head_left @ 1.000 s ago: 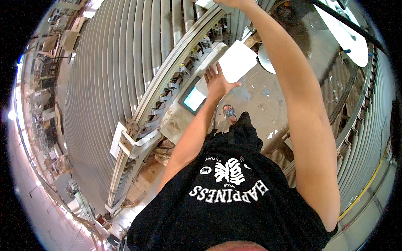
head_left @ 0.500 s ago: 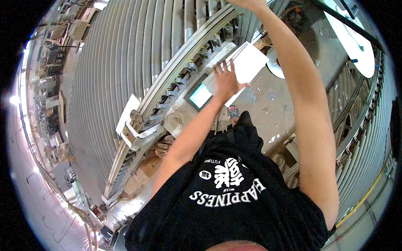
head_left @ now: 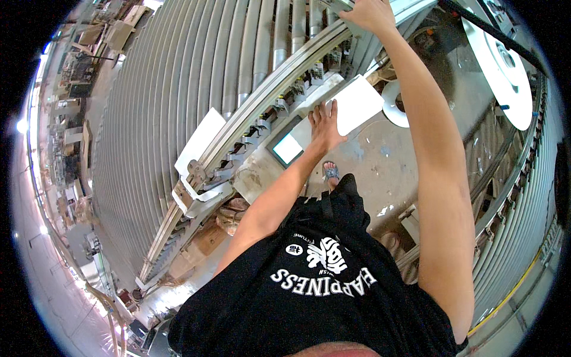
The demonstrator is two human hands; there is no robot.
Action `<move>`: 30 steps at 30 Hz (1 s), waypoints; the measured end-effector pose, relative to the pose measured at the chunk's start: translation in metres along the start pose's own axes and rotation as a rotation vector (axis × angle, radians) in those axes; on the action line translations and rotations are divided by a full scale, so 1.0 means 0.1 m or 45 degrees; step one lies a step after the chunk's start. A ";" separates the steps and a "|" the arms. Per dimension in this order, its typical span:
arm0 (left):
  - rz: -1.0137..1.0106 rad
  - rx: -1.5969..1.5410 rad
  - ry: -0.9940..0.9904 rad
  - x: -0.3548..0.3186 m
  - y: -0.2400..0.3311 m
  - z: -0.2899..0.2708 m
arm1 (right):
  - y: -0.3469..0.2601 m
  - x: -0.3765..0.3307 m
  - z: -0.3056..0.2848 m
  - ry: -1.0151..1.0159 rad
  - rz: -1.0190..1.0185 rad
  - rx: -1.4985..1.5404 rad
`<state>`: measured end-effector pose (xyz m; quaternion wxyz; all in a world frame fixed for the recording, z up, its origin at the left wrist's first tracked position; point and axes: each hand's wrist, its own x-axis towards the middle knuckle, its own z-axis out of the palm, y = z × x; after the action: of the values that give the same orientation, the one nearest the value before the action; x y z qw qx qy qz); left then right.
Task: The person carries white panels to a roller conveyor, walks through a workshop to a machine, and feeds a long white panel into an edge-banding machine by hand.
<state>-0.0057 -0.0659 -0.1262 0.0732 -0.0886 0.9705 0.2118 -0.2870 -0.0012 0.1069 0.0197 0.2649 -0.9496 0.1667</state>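
My left hand point(head_left: 325, 128) is open, fingers spread, over the near left part of a flat white rectangular panel or box top point(head_left: 355, 106). Whether its palm presses on the surface cannot be made out. Beside that wrist, a small lit screen in a dark frame point(head_left: 288, 149) faces up. My right hand point(head_left: 370, 16) is raised at the top edge of the picture, by the far end of a long metal rail point(head_left: 262, 82). Most of its fingers are cut off or hidden, so its grip is unclear.
Many grey metal rollers point(head_left: 196, 71) extend left of the rail. A white sheet point(head_left: 201, 141) lies on them near a bent white bracket point(head_left: 205, 196). White discs point(head_left: 395, 104) and a large white oval part point(head_left: 505, 71) stand right. My sandalled foot point(head_left: 331, 171) is below.
The white sheet on the rollers has shifted farther along, away from me, and more of it shows. My left hand stays spread; the white surface extends less toward me. My right hand appears slightly lower.
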 end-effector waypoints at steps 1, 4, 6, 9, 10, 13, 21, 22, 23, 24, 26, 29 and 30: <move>0.026 -0.002 0.042 -0.04 -0.01 -0.08 | -0.01 0.01 0.00 0.050 0.005 -0.064; 0.159 -0.034 0.269 -0.19 -0.15 -0.09 | 0.45 0.27 0.46 0.155 -0.146 -0.443; 0.201 -0.091 0.207 -0.44 -0.26 -0.25 | 0.60 0.32 0.62 0.308 -0.180 -0.365; 0.274 -0.153 0.177 -0.96 -0.47 -0.68 | 0.39 0.27 0.45 0.220 -0.156 -0.283; 0.258 -0.170 0.161 -1.10 -0.55 -0.79 | 0.25 0.24 0.33 0.068 -0.099 -0.324; 0.372 -0.203 0.275 -1.42 -0.82 -1.26 | 0.16 0.21 0.30 0.113 -0.083 -0.355; 0.265 0.048 0.600 -1.74 -1.98 -2.58 | 0.12 0.20 0.22 0.009 -0.028 -0.425; 0.209 0.106 0.605 -1.79 -2.20 -2.72 | 0.11 0.20 0.23 0.011 -0.025 -0.433; 0.187 0.162 0.629 -1.84 -2.46 -2.84 | 0.11 0.21 0.25 0.039 -0.046 -0.451; 0.132 0.210 0.654 -1.87 -2.69 -2.94 | 0.13 0.22 0.29 0.065 -0.063 -0.475; 0.011 0.272 0.656 -1.90 -3.27 -3.04 | 0.14 0.23 0.30 0.058 -0.055 -0.525; -0.243 0.374 0.581 -1.95 -4.28 -3.04 | 0.13 0.31 0.34 -0.021 -0.012 -0.598; -0.314 0.395 0.546 -2.02 -4.60 -3.02 | 0.08 0.28 0.36 0.033 -0.045 -0.588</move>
<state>0.2527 -0.5775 -0.0013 -0.0959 -0.2364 0.9665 0.0270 -0.3136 -0.0209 0.0739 0.0949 0.2676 -0.9574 -0.0522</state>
